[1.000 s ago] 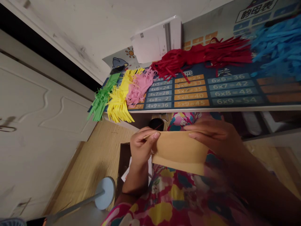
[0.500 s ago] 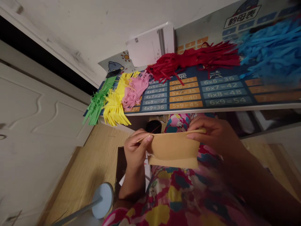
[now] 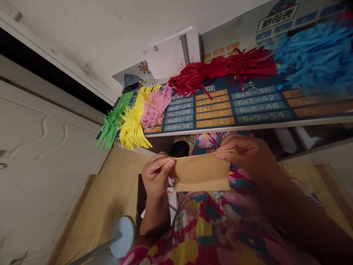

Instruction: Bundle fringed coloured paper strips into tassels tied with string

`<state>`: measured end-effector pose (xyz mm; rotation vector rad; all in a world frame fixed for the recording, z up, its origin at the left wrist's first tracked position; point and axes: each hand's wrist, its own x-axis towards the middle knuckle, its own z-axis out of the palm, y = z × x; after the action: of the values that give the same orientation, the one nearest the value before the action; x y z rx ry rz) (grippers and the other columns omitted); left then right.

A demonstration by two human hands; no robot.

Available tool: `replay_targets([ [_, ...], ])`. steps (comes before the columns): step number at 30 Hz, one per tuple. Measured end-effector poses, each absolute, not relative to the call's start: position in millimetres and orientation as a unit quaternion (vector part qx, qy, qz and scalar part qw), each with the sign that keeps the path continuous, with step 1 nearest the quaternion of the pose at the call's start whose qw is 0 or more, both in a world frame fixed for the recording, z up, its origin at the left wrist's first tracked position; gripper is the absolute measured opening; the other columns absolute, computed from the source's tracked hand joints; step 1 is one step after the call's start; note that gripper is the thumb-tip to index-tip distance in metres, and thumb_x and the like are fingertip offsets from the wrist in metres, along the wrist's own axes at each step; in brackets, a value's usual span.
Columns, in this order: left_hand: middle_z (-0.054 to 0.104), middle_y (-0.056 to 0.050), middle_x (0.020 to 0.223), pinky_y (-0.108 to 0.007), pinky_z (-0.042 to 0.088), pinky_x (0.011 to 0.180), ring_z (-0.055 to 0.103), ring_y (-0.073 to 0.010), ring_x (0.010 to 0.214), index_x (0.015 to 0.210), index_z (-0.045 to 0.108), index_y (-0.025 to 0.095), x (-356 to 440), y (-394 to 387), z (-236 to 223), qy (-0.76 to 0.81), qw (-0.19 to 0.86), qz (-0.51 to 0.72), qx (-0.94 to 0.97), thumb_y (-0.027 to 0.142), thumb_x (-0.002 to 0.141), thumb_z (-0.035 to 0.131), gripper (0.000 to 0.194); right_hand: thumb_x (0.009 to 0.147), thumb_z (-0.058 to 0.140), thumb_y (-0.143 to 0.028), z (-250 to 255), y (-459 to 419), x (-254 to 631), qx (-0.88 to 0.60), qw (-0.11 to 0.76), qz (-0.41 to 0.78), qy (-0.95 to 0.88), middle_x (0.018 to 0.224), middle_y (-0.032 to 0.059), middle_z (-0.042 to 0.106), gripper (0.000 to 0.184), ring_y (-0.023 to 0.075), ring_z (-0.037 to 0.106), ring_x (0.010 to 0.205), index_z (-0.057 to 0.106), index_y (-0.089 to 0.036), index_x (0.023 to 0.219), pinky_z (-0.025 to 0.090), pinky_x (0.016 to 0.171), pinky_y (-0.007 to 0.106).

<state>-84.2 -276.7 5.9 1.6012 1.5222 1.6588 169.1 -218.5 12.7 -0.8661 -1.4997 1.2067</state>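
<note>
A yellow-orange sheet of paper (image 3: 202, 167) hangs between my two hands above my lap, its top edge stretched almost level. My left hand (image 3: 156, 175) pinches the left end of that edge between thumb and fingers. At the right end, my right hand (image 3: 242, 150) has the same edge pinched, thumb below and fingers above. The top edge looks narrowly folded or rolled, with thin ends poking past both grips. A crease crosses the sheet near its lower edge, which hangs loose.
On the table (image 3: 215, 131) lie fringed paper bundles: green (image 3: 113, 119), yellow (image 3: 134, 125), pink (image 3: 157, 106), red (image 3: 220, 68) and blue (image 3: 317, 59). A white box (image 3: 172, 53) leans against the wall. A round grey-blue base (image 3: 122, 235) stands on the floor at lower left.
The whole view has shifted slightly, so the table items appear further left. Both hands keep their pinch on the sheet; its lower edge has swung from slanting to nearly level.
</note>
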Motion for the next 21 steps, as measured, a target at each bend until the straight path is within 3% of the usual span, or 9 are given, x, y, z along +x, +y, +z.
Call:
replay_targets([
  [8,0.07,-0.001,0.069,-0.031,0.052,0.076,0.063,-0.015,0.069,0.077,0.081,0.024,-82,-278,5,0.544,0.195,0.587,0.567,0.041,0.08,0.078,0.017,0.077,0.077,-0.023,17,-225,167,-0.357,0.517,0.506,-0.591,0.072,-0.0014,0.07,0.004,0.0135,0.063,0.067,0.078,-0.026,0.074,0.049,0.065,0.028],
  [15,0.071,-0.002,0.07,-0.028,0.051,0.068,0.064,-0.0156,0.068,0.077,0.081,0.024,-81,-277,4,0.549,0.212,0.586,0.556,0.039,0.079,0.079,0.016,0.075,0.078,-0.03,6,-225,167,-0.383,0.511,0.52,-0.567,0.078,-0.0011,0.072,0.012,0.0156,0.066,0.071,0.08,-0.028,0.087,0.051,0.063,0.028],
  [18,0.071,-0.002,0.069,-0.029,0.052,0.07,0.064,-0.0155,0.067,0.076,0.081,0.024,-81,-276,5,0.546,0.204,0.585,0.564,0.037,0.08,0.078,0.014,0.072,0.081,-0.035,4,-224,168,-0.436,0.478,0.52,-0.558,0.072,-0.0007,0.071,0.013,0.017,0.064,0.066,0.076,-0.025,0.079,0.049,0.059,0.029],
  [21,0.071,-0.002,0.069,-0.029,0.052,0.068,0.064,-0.0161,0.068,0.076,0.081,0.023,-80,-277,5,0.549,0.191,0.575,0.576,0.038,0.08,0.077,0.016,0.074,0.079,-0.034,5,-224,169,-0.41,0.5,0.511,-0.566,0.067,-0.0008,0.067,0.016,0.0172,0.062,0.065,0.069,-0.024,0.065,0.048,0.061,0.03],
])
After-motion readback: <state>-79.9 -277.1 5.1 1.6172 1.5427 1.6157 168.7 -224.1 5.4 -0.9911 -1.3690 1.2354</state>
